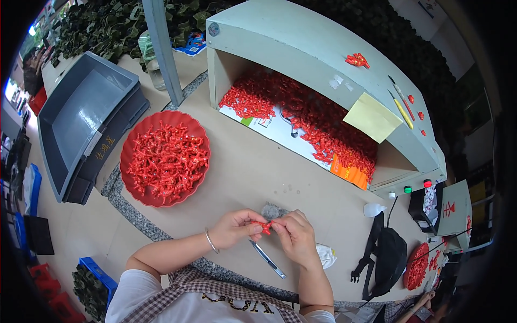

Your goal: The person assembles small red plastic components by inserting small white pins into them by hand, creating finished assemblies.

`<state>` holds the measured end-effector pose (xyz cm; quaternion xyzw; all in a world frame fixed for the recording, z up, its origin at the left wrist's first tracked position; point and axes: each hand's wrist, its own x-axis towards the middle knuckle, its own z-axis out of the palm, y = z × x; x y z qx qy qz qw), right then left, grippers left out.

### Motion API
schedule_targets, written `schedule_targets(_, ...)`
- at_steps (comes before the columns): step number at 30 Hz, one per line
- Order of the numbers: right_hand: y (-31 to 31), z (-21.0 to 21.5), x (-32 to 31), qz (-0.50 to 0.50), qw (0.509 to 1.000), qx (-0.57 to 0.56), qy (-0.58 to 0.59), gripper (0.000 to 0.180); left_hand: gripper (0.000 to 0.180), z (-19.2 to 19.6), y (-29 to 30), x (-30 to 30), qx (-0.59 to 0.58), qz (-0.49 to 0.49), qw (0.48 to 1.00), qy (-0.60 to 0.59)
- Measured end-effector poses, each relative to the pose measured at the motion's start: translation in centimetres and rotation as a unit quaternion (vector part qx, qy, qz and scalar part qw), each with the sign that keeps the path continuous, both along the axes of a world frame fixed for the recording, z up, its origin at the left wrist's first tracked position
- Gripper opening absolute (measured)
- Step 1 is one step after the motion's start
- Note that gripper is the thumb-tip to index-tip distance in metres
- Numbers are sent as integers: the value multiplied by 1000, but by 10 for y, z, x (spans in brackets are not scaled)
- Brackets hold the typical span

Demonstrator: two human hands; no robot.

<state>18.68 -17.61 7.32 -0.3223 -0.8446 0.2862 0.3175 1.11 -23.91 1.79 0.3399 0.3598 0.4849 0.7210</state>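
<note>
My left hand (pixel 237 229) pinches a small glossy red figure piece (pixel 264 227) between thumb and fingers above the worktop. From the other side, the thumb and fingertips of my right hand (pixel 295 234) close on its right end. Fingers partly cover the piece, so its exact shape cannot be made out. Below my hands lies a slim blue-and-silver knife-like tool (pixel 267 259). A small clear round dish (pixel 271 210) sits just beyond them. Left of my hands stands a red scalloped bowl (pixel 130 189) heaped with similar red figures (pixel 167 159).
A pale green open-fronted box (pixel 301 40) at the back holds many small red parts (pixel 280 97). Grey stacked bins (pixel 89 134) stand left. On the right are a black waist bag (pixel 390 255), a white crumpled packet (pixel 326 255) and another person's hand (pixel 425 299).
</note>
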Motion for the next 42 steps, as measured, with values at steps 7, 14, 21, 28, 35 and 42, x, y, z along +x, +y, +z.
schedule_targets(7,-1,-1,0,-8,1000,-22,10,5,21,3,3,-3,-7,-5,1000,7)
schedule_targets(14,-4,17,6,-6,981,-181,64,11,24,3,9,-13,-52,-99,986,-126)
schedule_targets(21,-17,0,17,8,993,-111,42,14,24,12,7,-7,28,-146,986,-73)
schedule_targets(28,-26,-8,15,-73,986,-124,86,8,21,6,5,-2,-12,-112,989,-92)
schedule_targets(35,-27,-21,23,-66,881,-362,298,9,19,-1,8,-2,-100,-40,960,-260)
schedule_targets(42,-19,-11,43,-116,857,-400,302,7,23,-8,10,-11,-124,-31,951,-281)
